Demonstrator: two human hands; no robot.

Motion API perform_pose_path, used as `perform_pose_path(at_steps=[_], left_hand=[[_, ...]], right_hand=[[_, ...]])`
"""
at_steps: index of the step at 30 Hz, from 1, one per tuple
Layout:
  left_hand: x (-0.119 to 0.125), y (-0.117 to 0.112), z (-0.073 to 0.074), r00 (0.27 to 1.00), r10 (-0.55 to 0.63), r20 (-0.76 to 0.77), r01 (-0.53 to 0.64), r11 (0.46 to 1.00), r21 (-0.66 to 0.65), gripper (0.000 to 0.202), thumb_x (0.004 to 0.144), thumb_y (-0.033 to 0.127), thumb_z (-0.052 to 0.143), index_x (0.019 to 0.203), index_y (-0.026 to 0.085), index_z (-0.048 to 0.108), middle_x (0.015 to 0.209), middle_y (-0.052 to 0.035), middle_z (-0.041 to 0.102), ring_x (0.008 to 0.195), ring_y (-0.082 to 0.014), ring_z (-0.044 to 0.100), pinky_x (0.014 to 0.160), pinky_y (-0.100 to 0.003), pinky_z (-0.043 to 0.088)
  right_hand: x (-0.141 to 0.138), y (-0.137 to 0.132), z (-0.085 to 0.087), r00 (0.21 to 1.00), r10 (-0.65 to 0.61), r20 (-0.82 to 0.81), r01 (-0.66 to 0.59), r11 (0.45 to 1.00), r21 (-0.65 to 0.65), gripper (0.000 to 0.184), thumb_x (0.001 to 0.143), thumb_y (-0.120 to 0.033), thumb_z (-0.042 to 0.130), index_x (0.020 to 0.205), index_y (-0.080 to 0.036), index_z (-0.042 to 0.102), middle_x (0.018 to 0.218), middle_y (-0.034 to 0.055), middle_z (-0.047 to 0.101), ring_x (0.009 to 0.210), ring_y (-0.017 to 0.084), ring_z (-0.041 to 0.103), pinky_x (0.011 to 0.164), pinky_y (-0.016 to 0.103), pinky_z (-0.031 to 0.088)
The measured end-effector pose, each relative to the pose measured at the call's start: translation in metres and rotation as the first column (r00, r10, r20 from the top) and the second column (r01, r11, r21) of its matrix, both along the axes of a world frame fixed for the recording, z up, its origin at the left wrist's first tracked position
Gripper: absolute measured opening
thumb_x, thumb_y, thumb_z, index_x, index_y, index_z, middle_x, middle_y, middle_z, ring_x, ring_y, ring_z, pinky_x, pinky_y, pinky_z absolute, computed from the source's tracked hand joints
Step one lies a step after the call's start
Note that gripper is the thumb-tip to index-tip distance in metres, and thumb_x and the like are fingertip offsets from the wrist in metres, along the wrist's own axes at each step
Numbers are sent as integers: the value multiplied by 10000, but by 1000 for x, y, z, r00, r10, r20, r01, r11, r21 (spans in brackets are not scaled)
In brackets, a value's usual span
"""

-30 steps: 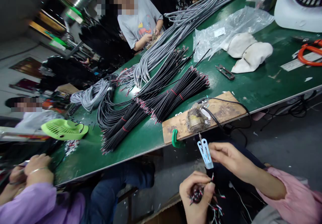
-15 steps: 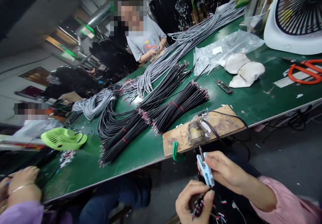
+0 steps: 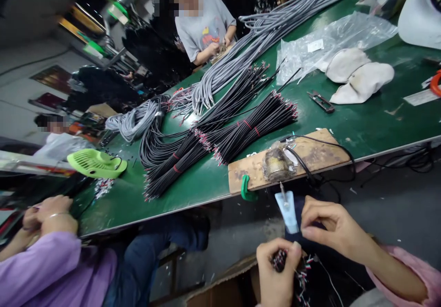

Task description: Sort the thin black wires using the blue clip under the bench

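Observation:
My left hand [image 3: 277,270] is closed around a bundle of thin dark cables [image 3: 279,260], whose colored wire ends show in the fist. Just above and to its right is my right hand [image 3: 332,226], with thumb and fingers curled together at the tips. Anything between those tips is too small to make out. A light blue clip [image 3: 287,211] sits beyond my hands, apart from the right fingertips. Its upper end is around a pointed metal rod [image 3: 282,191] below the board's edge. Loose wire ends with red, white and green tips [image 3: 303,275] hang beside my left hand.
A wooden board [image 3: 320,148] with a crusted metal lump [image 3: 278,165] is held by a green clamp [image 3: 245,188]. Black cable bundles [image 3: 257,125], grey cables [image 3: 220,75], snips [image 3: 321,102] and white gloves [image 3: 365,79] lie on the green table [image 3: 361,127]. A co-worker's purple sleeve [image 3: 55,261] is left.
My right hand has let go of the light blue clip and moved right and down, near the left hand's bundle. The whole view has shifted, with the table appearing higher.

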State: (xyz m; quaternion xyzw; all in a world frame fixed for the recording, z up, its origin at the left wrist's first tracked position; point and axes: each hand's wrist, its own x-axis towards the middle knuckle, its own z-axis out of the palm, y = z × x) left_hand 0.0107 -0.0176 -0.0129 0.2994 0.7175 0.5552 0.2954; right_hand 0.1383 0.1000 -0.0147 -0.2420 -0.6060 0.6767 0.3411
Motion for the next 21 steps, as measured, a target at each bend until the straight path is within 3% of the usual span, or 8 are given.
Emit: perform_pose_path(at_steps=[3,6,11,14,16,19,21], left_hand=[[5,-6,-11,999,46,29,-45,998,-46,275,624,407,818,734,173,726,690,-48,687,642,-213,634,602,-304,529],[6,-8,-16,999,-4,36,5,999,-46,296,633,397,815,785,162,719,673,-21,650,607,-172,596,600,-273,508],[1,-8,-13,967,-128,221,115,991,69,280,759,414,708,641,166,649,617,0,565,436,-104,490,390,-217,391],[1,-7,-13,944,-143,296,111,986,121,271,771,367,708,599,169,640,571,22,512,392,-86,464,358,-204,353],[2,-7,-14,935,-139,325,89,982,165,226,748,346,735,617,180,655,565,34,506,398,-84,475,372,-202,364],[3,-6,-14,941,-136,310,73,975,208,180,712,322,768,624,192,680,578,30,537,405,-83,477,369,-198,359],[2,-4,-11,960,-129,250,74,974,216,161,685,300,788,603,196,696,573,18,563,432,-98,497,366,-198,354]], right_hand=[[-2,-6,10,996,79,52,-88,974,209,114,815,-289,711,812,-176,729,749,51,651,777,201,549,747,348,410],[-6,-8,12,994,63,94,-84,969,233,155,881,-255,629,771,-170,697,740,49,652,759,194,544,762,355,396],[-11,-14,1,997,57,56,-57,998,-1,351,877,-422,607,641,-163,606,653,23,565,673,170,505,659,308,397],[-14,-26,-4,999,-22,-28,19,995,-100,363,878,-451,591,658,-162,581,681,27,532,682,166,486,626,289,392],[-15,-33,-7,995,-7,-98,-11,983,-184,337,887,-449,578,719,-157,580,730,29,513,706,162,481,630,277,394],[-16,-34,-12,971,124,-206,-199,896,-396,320,879,-460,589,798,-150,573,726,0,467,657,131,452,603,247,382],[-19,-28,-12,958,141,-249,-248,842,-478,315,859,-450,625,810,-142,585,702,-11,465,644,121,438,596,235,371]])
